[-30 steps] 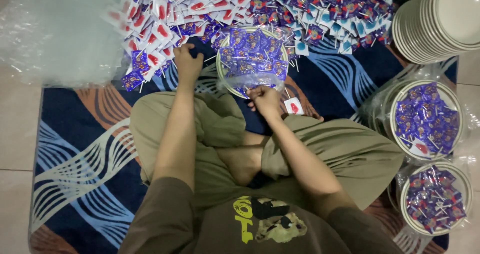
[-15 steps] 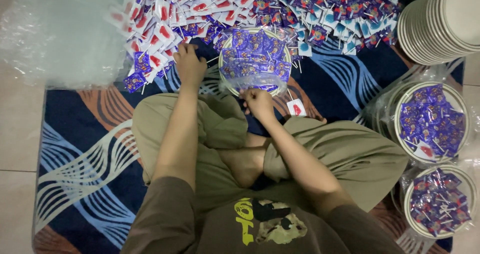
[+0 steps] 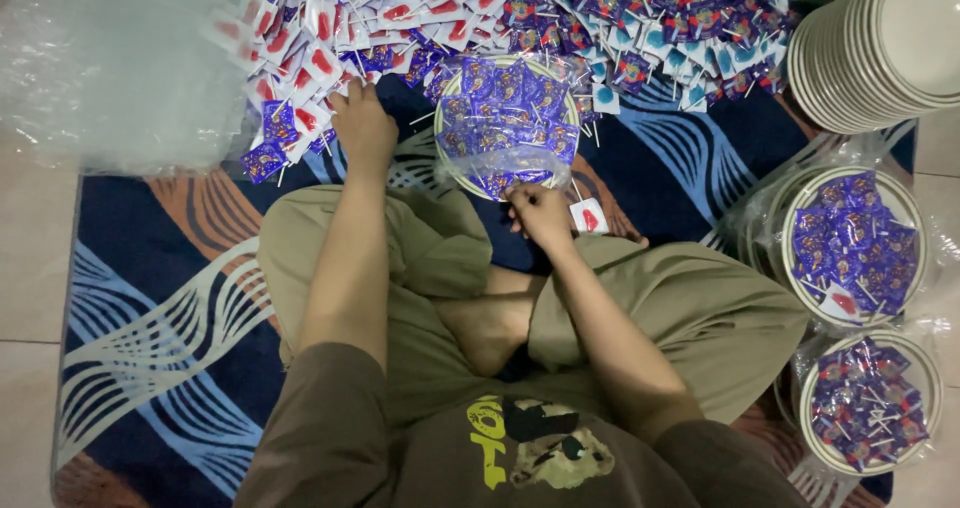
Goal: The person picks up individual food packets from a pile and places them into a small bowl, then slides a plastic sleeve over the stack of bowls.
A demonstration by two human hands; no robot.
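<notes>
I sit cross-legged on a patterned rug [image 3: 180,298]. In front of my knees lies a plate [image 3: 447,153] heaped with purple-wrapped lollipops, covered by clear plastic wrap [image 3: 505,163]. My right hand [image 3: 541,214] pinches the wrap's near edge below the plate. My left hand [image 3: 362,120] reaches into the pile of red-and-white wrapped lollipops [image 3: 330,28] left of the plate, fingers curled on the wrappers; what it grips is hidden. One red-and-white lollipop [image 3: 588,215] lies beside my right hand.
Purple and blue lollipops [image 3: 650,18] are heaped at the back. A stack of white plates [image 3: 880,48] stands at the top right. Two wrapped, filled plates [image 3: 850,243] [image 3: 868,400] sit on the right. Clear plastic bags [image 3: 110,58] lie at the left.
My left hand has pushed a little farther up into the red-and-white lollipops. My right hand has shifted slightly right and down along the wrap's edge.
</notes>
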